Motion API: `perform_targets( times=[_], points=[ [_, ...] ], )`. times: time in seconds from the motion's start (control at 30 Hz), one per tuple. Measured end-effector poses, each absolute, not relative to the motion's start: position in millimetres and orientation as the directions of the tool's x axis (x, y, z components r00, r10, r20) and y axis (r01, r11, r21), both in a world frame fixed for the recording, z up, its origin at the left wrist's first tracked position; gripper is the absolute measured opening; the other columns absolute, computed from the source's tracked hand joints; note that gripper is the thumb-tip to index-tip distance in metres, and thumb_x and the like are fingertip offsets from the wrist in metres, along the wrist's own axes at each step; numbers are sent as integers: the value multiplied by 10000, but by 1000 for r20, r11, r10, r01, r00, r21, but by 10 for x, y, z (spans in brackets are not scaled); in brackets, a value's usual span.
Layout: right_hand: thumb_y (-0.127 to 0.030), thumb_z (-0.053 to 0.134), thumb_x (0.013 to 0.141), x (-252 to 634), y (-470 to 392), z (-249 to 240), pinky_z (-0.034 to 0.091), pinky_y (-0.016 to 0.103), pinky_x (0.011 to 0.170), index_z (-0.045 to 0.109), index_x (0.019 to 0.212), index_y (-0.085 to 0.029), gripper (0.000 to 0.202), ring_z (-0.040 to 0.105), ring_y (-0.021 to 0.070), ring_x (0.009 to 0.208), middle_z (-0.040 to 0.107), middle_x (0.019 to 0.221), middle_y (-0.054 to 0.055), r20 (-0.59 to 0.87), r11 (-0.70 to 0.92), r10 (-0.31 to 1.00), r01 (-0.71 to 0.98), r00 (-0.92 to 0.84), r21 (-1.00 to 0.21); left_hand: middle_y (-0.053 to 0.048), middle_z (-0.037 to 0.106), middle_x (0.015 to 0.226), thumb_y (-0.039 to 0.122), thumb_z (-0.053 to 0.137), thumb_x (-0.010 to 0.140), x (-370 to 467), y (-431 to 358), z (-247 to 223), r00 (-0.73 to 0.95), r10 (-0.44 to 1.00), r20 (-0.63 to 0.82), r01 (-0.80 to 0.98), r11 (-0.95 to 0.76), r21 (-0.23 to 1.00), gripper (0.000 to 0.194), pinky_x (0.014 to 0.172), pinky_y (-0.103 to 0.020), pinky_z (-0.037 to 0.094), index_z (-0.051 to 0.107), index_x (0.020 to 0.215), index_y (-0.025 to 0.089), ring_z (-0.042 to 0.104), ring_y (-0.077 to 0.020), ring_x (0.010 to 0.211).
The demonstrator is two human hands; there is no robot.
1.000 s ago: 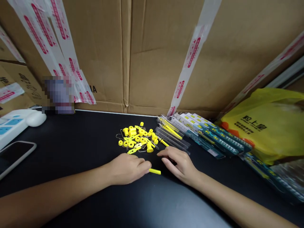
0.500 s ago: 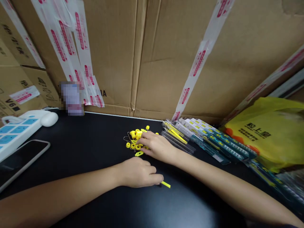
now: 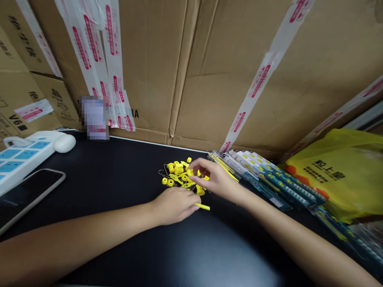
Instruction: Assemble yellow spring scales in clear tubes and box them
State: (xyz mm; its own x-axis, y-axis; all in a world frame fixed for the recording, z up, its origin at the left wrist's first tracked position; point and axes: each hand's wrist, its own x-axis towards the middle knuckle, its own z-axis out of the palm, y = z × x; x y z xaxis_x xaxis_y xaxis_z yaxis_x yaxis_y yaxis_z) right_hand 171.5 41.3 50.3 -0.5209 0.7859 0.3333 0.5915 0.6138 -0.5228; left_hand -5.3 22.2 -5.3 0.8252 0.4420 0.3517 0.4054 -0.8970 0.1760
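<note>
My left hand (image 3: 178, 203) is closed round a thin yellow plastic stick (image 3: 204, 207), whose end sticks out past the fingers to the right. It rests low, at the near edge of a pile of small yellow plastic parts (image 3: 178, 169). Among these lie rings, spools, flat slotted pieces and thin bent wires. Over the right side of the pile, my right hand (image 3: 214, 177) has its fingers curled, with thumb and forefinger tips about a small yellow plastic part (image 3: 189, 172). Part of the pile is hidden behind both hands.
Clear packets with yellow sticks (image 3: 224, 165) and green-and-white printed packages (image 3: 269, 181) lie right of the pile. Farther right sits a yellow plastic bag (image 3: 344, 175). A white power strip (image 3: 26, 153) and a phone (image 3: 30, 195) lie left. Cardboard (image 3: 149, 79) stands behind the black table.
My left hand has moved up towards the pile with the yellow stick. My right hand has shifted right and curled its fingers, and parts in the pile have been spread about. The view has shifted slightly.
</note>
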Motion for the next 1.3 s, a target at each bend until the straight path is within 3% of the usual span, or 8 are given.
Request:
perform_targets(
  times=[0.1,0.17,0.37,0.57,1.03,1.3],
  points=[
    [-283,596,870,1900,151,311,443,235,532,537,999,-193,168,531,115,627,579,784,13,467,521,852,478,-238,-707,-15,686,838,247,449,943,-55,243,-39,784,501,367,448,-866,224,184,707,-279,479,601,865,178,659,-171,789],
    [-254,593,871,1990,-55,152,442,230,505,526,995,-204,150,529,115,612,568,768,10,526,528,839,446,-139,-723,-19,697,859,253,452,944,-63,254,-40,751,545,372,478,-838,263,176,682,-272,481,605,898,178,669,-173,783],
    [-225,622,847,2084,-267,21,476,234,518,528,981,-219,163,555,122,647,568,817,21,582,604,790,399,-192,-689,-3,714,917,262,446,950,-116,246,-38,713,548,438,446,-836,321,188,676,-243,486,603,1025,192,686,-153,794],
    [-288,606,854,2093,-168,44,521,240,548,552,981,-212,158,605,137,707,604,866,39,473,532,847,379,-244,-757,-15,712,939,250,430,956,-136,225,6,707,517,483,404,-856,324,202,710,-231,506,610,1013,178,679,-133,810],
    [-235,632,835,2065,-226,17,524,231,562,578,1002,-205,178,605,132,714,627,872,43,440,551,830,383,-343,-741,-9,724,983,266,461,934,-127,217,-28,730,519,444,383,-849,363,204,695,-226,510,581,1086,202,697,-142,799],
    [-256,659,827,2035,-303,-22,485,207,524,582,1022,-207,216,569,113,665,637,880,39,392,551,821,399,-415,-733,-36,667,981,363,541,860,-131,189,49,794,475,378,294,-846,446,380,688,-244,501,481,1179,166,653,-152,794]
  ],
)
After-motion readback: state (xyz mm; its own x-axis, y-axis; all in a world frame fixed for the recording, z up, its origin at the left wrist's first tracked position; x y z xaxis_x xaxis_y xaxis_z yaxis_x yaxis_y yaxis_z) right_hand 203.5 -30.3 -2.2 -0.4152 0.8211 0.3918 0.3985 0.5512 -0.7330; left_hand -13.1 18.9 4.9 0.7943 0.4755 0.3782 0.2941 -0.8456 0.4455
